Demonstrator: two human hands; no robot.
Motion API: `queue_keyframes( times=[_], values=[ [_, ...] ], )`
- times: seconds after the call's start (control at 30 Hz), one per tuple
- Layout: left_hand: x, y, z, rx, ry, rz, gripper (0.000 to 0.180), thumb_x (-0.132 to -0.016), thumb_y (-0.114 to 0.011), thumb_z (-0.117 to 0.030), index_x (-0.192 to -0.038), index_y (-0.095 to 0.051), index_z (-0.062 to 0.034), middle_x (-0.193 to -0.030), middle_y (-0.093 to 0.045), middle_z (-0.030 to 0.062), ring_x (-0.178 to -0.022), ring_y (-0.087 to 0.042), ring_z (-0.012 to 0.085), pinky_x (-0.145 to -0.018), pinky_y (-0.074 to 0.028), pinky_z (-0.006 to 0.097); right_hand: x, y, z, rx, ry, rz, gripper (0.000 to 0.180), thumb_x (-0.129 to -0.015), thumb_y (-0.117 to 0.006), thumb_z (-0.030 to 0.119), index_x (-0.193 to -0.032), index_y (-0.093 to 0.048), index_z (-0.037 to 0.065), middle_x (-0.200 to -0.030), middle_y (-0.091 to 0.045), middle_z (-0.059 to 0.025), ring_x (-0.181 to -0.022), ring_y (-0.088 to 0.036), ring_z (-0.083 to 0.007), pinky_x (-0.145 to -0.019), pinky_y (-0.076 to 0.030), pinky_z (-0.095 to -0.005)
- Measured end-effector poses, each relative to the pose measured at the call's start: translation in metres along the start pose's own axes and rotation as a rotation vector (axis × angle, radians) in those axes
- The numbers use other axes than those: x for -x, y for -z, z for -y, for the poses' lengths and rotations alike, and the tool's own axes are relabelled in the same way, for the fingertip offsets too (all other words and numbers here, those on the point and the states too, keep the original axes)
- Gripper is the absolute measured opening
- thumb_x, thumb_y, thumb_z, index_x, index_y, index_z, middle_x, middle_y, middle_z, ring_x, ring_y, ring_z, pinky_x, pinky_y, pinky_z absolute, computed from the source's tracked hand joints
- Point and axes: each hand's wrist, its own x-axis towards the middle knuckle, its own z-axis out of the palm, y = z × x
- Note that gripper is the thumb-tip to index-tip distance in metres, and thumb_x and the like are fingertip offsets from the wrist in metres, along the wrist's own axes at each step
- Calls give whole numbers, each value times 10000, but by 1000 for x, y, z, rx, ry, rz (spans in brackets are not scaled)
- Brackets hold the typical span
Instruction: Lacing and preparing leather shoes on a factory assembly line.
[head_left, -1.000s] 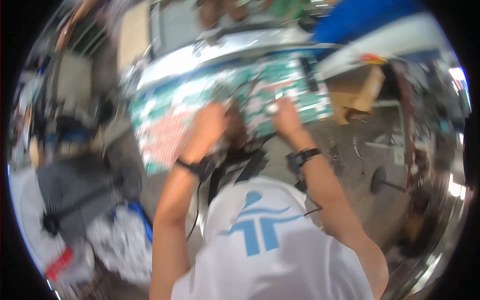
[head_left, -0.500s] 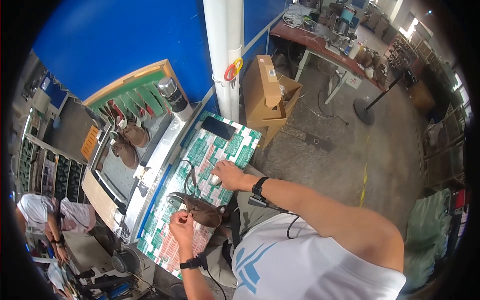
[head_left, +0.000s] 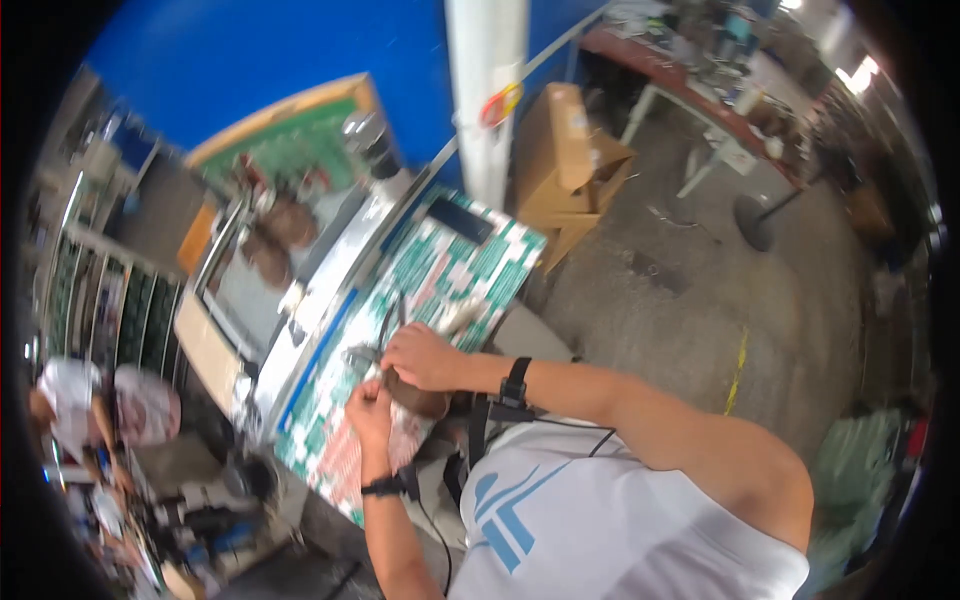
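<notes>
Brown shoe piece (head_left: 420,398) pinned between my hands over green-patterned surface (head_left: 470,265). Left hand (head_left: 370,405) fingers closed on its near edge; right hand (head_left: 425,357) clamps top. Probably mid-fitting, blurry. Next: steady grip, small turn.

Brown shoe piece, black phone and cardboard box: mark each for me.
brown shoe piece (head_left: 422,400), head view, on its brown side below the right hand.
black phone (head_left: 460,220), head view, on its dark face.
cardboard box (head_left: 560,150), head view, on its upright flap.

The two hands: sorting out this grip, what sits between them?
In the head view, a brown shoe piece sits between the left hand and the right hand, both touching it.
</notes>
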Motion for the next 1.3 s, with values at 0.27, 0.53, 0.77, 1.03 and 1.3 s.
queue_keyframes(
  times=[0.27,0.53,0.77,1.03,1.3],
  values=[
    [5,-26,-15,-39,-96,-225,135,-914,-794,-101,-994,-746,-4,-809,-681,65,-712,-623,159,-689,-518,321,-22,-18,-17,-39,70,50,176,-814,-746,202,-984,-730,157,-916,-645,-96,-918,-634,-358,-800,-472,-495],
    [22,-30,-22,-159,26,-284,136,-887,-760,-76,-1019,-743,-52,-884,-720,78,-738,-691,214,-710,-550,340,-18,-26,-6,47,-4,162,195,-851,-750,191,-1027,-692,133,-952,-636,-74,-978,-616,-322,-890,-444,-470],
    [7,-9,-17,-331,-142,-113,153,-862,-776,-72,-1009,-732,-57,-870,-710,72,-733,-685,215,-682,-544,351,-14,-13,-9,15,3,77,242,-857,-706,112,-1099,-694,112,-1084,-677,-107,-1058,-624,-350,-905,-458,-514],
    [11,-56,14,675,262,-386,130,-859,-788,-72,-980,-741,-63,-764,-653,17,-674,-594,122,-639,-502,305,47,45,-103,480,-191,275,510,-806,-772,115,-1301,-651,98,-1282,-633,-204,-1229,-595,-412,-1027,-491,-500],
    [12,-25,12,198,93,-311,74,-927,-772,-57,-982,-734,-25,-898,-702,-10,-762,-640,83,-691,-532,264,34,75,-22,-298,-791,127,308,-804,-758,67,-1103,-682,66,-1049,-696,-145,-970,-691,-283,-862,-550,-388]
  ],
)
